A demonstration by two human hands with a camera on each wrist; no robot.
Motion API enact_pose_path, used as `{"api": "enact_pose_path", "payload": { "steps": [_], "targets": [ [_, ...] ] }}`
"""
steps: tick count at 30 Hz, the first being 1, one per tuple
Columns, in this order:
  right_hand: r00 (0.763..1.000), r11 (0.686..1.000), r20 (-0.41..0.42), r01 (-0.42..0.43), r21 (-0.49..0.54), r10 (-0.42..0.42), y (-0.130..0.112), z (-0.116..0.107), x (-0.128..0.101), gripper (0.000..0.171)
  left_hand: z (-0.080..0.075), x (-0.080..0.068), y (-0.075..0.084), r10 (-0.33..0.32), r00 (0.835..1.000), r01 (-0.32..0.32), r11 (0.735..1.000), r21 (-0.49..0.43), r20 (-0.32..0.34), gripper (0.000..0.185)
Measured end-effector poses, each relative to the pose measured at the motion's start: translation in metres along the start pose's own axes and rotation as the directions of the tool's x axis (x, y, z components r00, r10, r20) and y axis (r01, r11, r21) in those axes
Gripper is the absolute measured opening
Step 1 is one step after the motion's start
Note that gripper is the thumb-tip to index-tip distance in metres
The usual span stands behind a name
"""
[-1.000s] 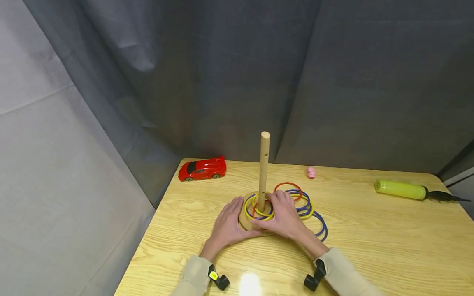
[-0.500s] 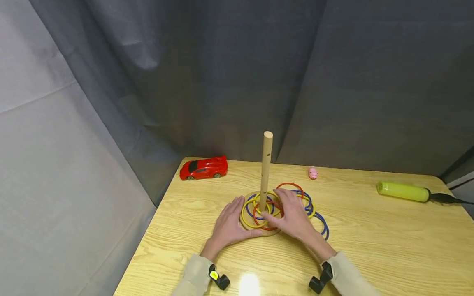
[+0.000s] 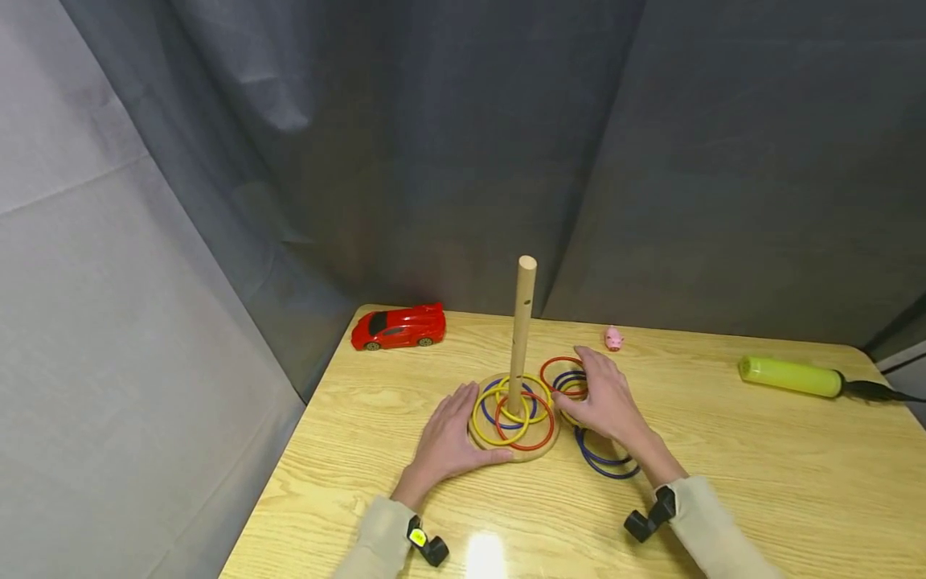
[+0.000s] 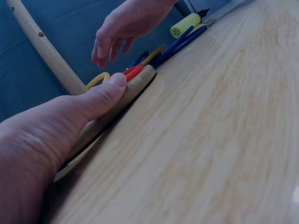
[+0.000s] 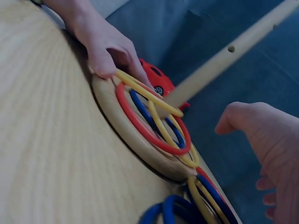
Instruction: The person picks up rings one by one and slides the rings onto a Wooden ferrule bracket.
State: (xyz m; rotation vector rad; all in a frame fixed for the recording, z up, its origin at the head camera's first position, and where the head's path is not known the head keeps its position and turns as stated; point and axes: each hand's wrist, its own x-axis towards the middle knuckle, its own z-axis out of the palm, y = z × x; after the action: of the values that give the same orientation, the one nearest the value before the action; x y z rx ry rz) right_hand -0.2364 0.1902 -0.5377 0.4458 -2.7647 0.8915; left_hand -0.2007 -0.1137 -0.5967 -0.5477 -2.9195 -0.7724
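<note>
On the pale wooden table [image 3: 723,450], the left hand [image 3: 448,438] lies flat, fingers straight, against the round wooden base [image 3: 538,452] of the upright wooden peg [image 3: 519,330], which carries yellow, blue and red plastic rings [image 3: 512,412]. Right of it, the right hand [image 3: 606,396] hovers with loose, spread fingers over the loose coloured rings [image 3: 599,457], partly hiding them; it seems to hold nothing.

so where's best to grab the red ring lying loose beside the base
Probably its far rim: the red ring lies flat on the table, that arc is bare, and the right hand covers the near side. Come from above and pinch, fingertips over its thin rim.
</note>
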Motion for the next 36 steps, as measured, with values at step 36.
{"api": "enact_pose_path", "payload": {
  "steps": [36],
  "targets": [
    [0.957,0.972,0.197,-0.185,-0.146,0.212,0.033,0.011,0.032,0.1,0.003,0.0,-0.002,-0.009,1.0,0.009,1.0,0.006,0.007,0.137]
  ]
}}
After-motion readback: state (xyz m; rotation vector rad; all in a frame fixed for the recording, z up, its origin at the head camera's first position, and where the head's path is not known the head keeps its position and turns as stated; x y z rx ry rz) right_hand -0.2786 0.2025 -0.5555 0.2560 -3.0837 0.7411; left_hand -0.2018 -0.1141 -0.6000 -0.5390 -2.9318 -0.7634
